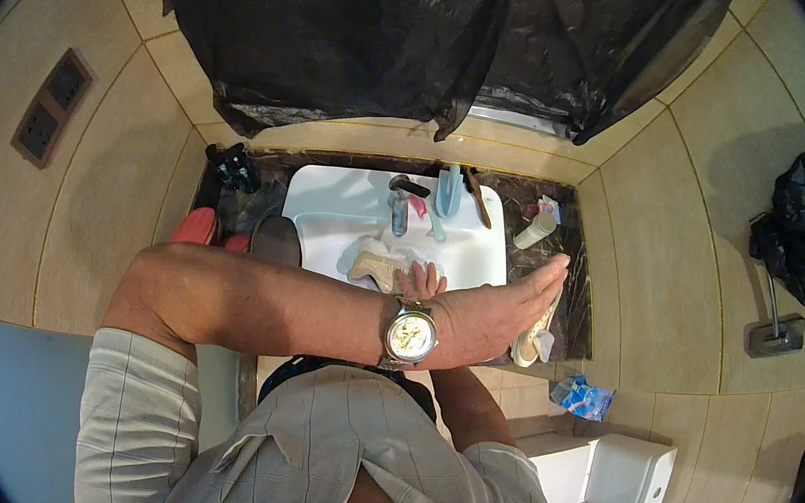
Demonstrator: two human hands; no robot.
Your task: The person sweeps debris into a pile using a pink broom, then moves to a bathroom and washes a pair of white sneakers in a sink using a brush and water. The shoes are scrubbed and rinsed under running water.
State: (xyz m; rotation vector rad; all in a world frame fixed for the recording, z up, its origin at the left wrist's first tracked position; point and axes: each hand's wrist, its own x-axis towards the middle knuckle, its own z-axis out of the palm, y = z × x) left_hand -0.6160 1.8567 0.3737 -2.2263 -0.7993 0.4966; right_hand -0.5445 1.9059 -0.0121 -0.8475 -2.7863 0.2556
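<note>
A cream shoe [373, 266] lies wet and foamy in the white washbasin [337, 232]. My right hand [423, 281] is at its right end, fingers spread against it; its palm is hidden under my left forearm. My left arm, with a metal wristwatch [411, 337], crosses above the basin's near side. Stretched out to the right, my left hand [496, 319] has straight fingers close together; its underside is hidden. Beneath and beside its fingertips, a second light shoe [533, 339] rests on the dark counter [578, 296].
Around the black tap [410, 187] are a clear bottle [399, 213], a light blue brush [448, 193], a pale green brush [437, 226] and a wooden-handled brush [480, 204]. A whitish container [535, 230] stands right; dark and red footwear [276, 240] sits left.
</note>
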